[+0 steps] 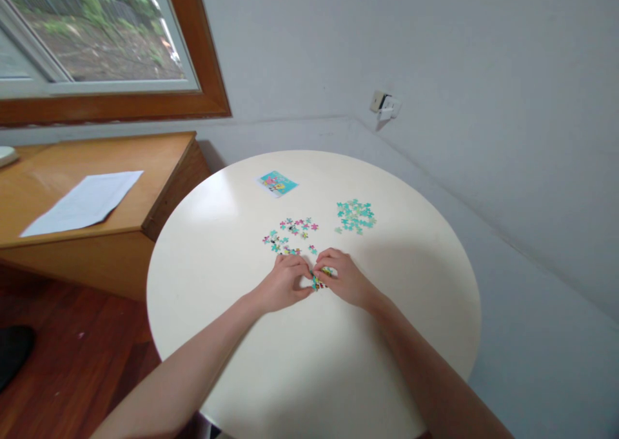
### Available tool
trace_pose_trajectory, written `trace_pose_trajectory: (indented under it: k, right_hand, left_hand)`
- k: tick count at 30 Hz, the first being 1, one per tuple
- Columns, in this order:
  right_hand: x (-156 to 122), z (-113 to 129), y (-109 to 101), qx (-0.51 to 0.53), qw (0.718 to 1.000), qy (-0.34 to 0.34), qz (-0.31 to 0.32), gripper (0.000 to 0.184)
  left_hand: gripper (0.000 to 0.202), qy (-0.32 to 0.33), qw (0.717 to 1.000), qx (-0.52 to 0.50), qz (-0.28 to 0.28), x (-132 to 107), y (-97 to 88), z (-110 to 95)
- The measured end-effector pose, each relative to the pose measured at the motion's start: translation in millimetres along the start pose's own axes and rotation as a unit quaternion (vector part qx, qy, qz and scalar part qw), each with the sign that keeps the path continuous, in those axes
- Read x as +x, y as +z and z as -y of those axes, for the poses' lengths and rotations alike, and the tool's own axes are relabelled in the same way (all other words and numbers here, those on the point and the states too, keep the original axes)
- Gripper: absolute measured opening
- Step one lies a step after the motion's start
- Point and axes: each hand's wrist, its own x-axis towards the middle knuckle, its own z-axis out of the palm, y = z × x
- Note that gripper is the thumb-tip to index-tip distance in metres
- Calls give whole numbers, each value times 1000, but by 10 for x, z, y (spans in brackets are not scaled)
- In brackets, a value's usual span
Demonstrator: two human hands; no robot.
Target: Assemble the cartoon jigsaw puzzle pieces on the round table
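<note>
A small cluster of colourful jigsaw puzzle pieces [319, 285] lies on the round white table between my two hands, partly covered by the fingers. From the left side, my left hand [285, 284] has its thumb and index finger curled closed onto the cluster's edge. On the opposite side, my right hand [349, 281] pinches at the top of the same pieces; its fingertips hide exactly which piece is held. Loose multicoloured puzzle pieces [290, 227] are scattered just beyond my left hand. Farther right is a heap of mostly turquoise puzzle pieces [356, 216].
A picture card [278, 184] lies toward the back of the white table [217, 297]. To the left, a wooden desk [159, 152] holds white paper [89, 200]. Walls stand behind and to the right, with a plugged-in socket [384, 104]. A window [111, 33] is upper left.
</note>
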Motion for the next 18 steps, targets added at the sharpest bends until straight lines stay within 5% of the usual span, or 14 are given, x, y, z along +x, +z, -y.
trace_pose_trajectory:
  k: [18]
  right_hand:
    - [-8, -41, -29, 16, 1000, -14, -21, 12]
  left_hand:
    - [11, -5, 1000, -11, 4, 1, -15, -35]
